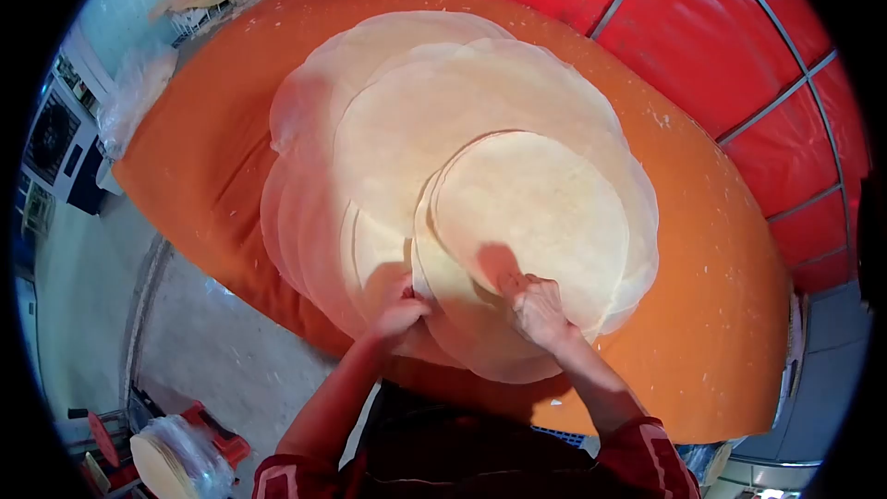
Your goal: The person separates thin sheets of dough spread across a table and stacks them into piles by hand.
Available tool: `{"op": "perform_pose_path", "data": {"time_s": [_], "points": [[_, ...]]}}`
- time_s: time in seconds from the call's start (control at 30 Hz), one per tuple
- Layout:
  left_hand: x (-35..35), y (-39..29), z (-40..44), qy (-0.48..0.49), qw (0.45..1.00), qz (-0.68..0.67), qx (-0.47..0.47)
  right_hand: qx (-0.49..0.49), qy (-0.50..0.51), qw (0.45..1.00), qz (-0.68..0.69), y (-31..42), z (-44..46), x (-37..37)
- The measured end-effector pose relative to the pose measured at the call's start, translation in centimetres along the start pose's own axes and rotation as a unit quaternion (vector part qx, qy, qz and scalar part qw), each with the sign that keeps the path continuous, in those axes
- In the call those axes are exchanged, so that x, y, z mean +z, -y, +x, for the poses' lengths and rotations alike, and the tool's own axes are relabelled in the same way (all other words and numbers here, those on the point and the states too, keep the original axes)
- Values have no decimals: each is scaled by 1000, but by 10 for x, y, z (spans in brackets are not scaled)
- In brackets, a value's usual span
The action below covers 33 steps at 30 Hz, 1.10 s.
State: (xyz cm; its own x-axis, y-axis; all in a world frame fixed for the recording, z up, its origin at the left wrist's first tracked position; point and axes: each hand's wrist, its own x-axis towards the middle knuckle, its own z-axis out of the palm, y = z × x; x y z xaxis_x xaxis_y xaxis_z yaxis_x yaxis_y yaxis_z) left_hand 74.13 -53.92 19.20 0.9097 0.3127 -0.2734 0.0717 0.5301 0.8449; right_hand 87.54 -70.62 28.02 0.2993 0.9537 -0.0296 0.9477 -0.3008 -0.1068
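Thin, pale round dough sheets lie overlapped in a wide spread before me. On top of them, right of centre, rests a smaller round stack of sheets. My left hand is closed at the left edge of a sheet under that stack, with the fingertips pinched on the rim. My right hand is closed at the lower left edge of the top stack, thumb and fingers together on its rim. How many layers either hand grips is hidden.
An orange cloth covers the table beneath the sheets. Red quilted sheeting rises behind it. A cooler-like unit and a plastic bag stand at the left. Plastic-wrapped rounds sit on a red stool at lower left.
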Motion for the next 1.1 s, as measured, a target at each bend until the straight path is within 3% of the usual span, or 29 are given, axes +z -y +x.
{"op": "perform_pose_path", "data": {"time_s": [0.03,0.1,0.13,0.27,0.37,0.4,0.43,0.47,0.5,0.57,0.6,0.63,0.67,0.7,0.73,0.77,0.8,0.83,0.87,0.93,0.97,1.0,1.03,1.1], "points": [[0,3,2,1,1000,7,17,1,3,1000,1,8,0,3],[12,-8,0,-37,996,72,24,40,-222,973,-52,28,1,16],[17,-12,0,-79,987,134,30,49,-187,979,-61,27,-8,42],[23,-9,7,-82,982,110,126,64,-206,977,-1,62,-13,34],[31,-21,6,-42,992,-121,20,99,-239,964,-66,39,-6,43],[28,-16,4,-102,991,25,77,126,-187,968,113,27,-8,30],[25,-11,1,-159,963,171,133,133,-189,966,112,21,-9,11],[19,-11,-6,-200,929,246,193,152,-93,978,112,16,-10,-8],[15,-13,-15,-194,929,247,197,169,2,979,111,15,-14,-26],[15,-21,-35,-159,979,84,97,28,-21,999,-10,28,-33,-47],[30,-22,-38,-149,979,91,102,-15,-5,998,-53,37,-45,-50],[50,-21,-41,-63,985,-153,51,-55,-41,996,-62,48,-60,-45],[67,-15,-47,28,923,-383,-9,-93,16,994,-61,62,-72,-66],[27,60,-35,184,826,-533,-11,-89,49,993,62,61,-78,-58],[43,48,-42,144,957,-253,2,-79,81,977,183,59,-85,-51],[68,33,-57,90,995,50,19,-74,155,969,176,54,-85,-86],[85,23,-60,100,993,59,20,-61,155,961,223,41,-93,-116],[105,12,-57,99,983,-155,19,-27,107,950,291,19,-109,-131],[129,-4,-55,90,928,-361,13,-1,55,932,358,-3,-125,-146],[161,-19,-41,-35,983,-174,-41,143,-128,906,378,-32,-169,-200],[164,-2,-27,-74,994,-73,-19,158,-180,854,461,-57,-200,-215],[182,3,-23,-67,995,-66,-23,228,-237,812,481,-80,-231,-223],[204,8,-15,-33,996,-84,20,228,-373,716,544,-94,-250,-224],[250,20,3,17,994,-96,50,215,-460,616,603,-134,-309,-218]]}}
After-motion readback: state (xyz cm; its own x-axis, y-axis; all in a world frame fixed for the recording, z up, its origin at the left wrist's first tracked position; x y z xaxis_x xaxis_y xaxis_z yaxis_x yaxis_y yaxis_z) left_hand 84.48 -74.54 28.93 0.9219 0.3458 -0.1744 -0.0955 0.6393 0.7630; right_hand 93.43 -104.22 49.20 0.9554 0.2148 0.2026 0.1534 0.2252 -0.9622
